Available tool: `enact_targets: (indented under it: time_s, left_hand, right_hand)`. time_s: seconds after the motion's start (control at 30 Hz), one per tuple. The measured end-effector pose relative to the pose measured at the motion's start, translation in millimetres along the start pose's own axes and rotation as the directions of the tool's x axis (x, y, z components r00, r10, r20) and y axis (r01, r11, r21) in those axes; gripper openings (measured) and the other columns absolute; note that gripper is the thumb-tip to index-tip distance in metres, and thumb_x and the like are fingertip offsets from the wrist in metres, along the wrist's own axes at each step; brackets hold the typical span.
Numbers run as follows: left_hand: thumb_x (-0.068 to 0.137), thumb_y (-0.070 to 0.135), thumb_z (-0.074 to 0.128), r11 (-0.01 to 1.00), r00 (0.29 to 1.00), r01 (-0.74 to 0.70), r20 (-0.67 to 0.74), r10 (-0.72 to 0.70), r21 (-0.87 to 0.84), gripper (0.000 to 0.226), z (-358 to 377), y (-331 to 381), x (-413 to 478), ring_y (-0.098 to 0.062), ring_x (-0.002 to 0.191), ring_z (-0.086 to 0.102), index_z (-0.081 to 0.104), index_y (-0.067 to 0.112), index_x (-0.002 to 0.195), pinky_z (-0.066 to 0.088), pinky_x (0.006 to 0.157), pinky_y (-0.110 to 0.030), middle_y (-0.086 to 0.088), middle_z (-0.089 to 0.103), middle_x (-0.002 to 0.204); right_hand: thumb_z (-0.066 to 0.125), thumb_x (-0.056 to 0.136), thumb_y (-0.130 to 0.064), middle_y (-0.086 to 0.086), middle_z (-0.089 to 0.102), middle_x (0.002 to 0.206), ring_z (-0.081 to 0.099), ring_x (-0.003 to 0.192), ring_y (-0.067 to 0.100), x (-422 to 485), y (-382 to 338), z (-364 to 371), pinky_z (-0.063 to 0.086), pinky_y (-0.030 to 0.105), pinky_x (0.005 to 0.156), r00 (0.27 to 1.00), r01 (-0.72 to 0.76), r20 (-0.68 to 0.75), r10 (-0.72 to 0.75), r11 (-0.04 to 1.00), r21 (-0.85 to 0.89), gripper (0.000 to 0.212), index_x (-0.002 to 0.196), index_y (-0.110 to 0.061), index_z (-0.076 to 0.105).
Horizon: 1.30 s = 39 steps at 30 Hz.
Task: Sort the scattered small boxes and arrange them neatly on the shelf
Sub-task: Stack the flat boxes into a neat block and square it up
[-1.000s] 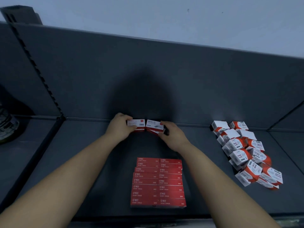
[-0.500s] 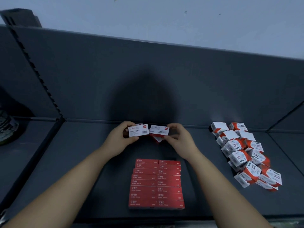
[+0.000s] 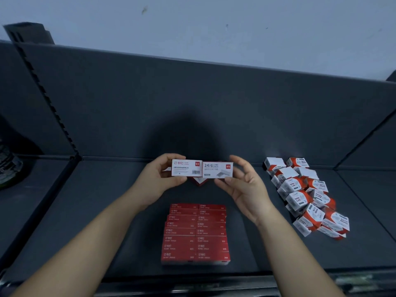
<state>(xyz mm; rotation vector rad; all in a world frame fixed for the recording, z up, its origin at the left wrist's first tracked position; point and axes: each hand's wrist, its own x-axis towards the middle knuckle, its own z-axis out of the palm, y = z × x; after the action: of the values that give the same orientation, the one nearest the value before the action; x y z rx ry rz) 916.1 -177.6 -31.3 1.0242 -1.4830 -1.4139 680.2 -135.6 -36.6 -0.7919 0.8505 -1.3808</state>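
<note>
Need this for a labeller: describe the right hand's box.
On the shelf, beyond the red block of staple boxes, the left hand and right hand hold white boxes side by side. The right-hand staple box reads 24/6; its neighbour shows a barcode.

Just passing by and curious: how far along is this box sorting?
Done, it seems: a two-column block of red boxes lies flat and tidy at the front of the shelf. In hand: the left hand holds a barcode box, the right hand holds a 24/6 box, side by side above the shelf. Left: placing these two, and the red-and-white paper clip boxes at the right, which lie in rough, tilted rows.
</note>
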Motion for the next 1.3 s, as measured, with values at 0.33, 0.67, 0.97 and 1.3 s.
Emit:
enact_targets:
  time_s: [0.33,0.67,0.97,1.3]
  left_hand:
    - [0.081,-0.002,0.073,0.999,1.0,-0.031,-0.004,0.03,-0.031,0.045,15,11,-26,-0.009,0.103,0.067,0.062,0.025,0.115,0.053,0.081,-0.019,0.003,0.072,0.11]
    - [0.08,-0.004,0.073,0.999,0.999,-0.036,-0.007,0.035,-0.037,0.043,23,17,-43,-0.01,0.099,0.067,0.063,0.023,0.113,0.052,0.078,-0.017,0.002,0.072,0.107]
    - [0.08,-0.004,0.072,0.999,0.999,-0.032,0.013,0.033,-0.035,0.044,27,19,-48,-0.009,0.101,0.067,0.064,0.025,0.113,0.052,0.08,-0.018,0.004,0.072,0.108]
    - [0.084,-0.006,0.067,1.0,0.996,-0.019,0.085,0.02,-0.016,0.042,27,21,-48,-0.005,0.094,0.067,0.061,0.023,0.114,0.052,0.081,-0.019,0.004,0.073,0.106]
  right_hand:
    - [0.036,0.092,0.021,0.008,0.067,0.093,0.071,0.091,0.026,-27,-16,19,0.06,0.039,0.075,1.0,0.012,-0.027,-0.013,0.999,-0.035,0.046,0.124,-0.008,0.052]
    - [0.049,0.083,0.008,0.008,0.062,0.084,0.068,0.094,0.03,-42,-21,30,0.056,0.043,0.089,0.996,0.087,-0.028,-0.086,0.994,0.061,0.013,0.082,-0.004,0.052]
    - [0.035,0.079,0.034,0.008,0.059,0.114,0.063,0.101,0.022,-46,-16,19,0.052,0.036,0.086,0.987,0.152,-0.022,-0.157,0.976,-0.158,0.058,0.104,-0.017,0.047]
    - [0.06,0.072,0.001,0.003,0.064,0.109,0.064,0.11,0.024,-48,-15,13,0.054,0.04,0.091,0.991,0.133,0.061,-0.118,0.891,-0.434,0.046,0.107,-0.03,0.058]
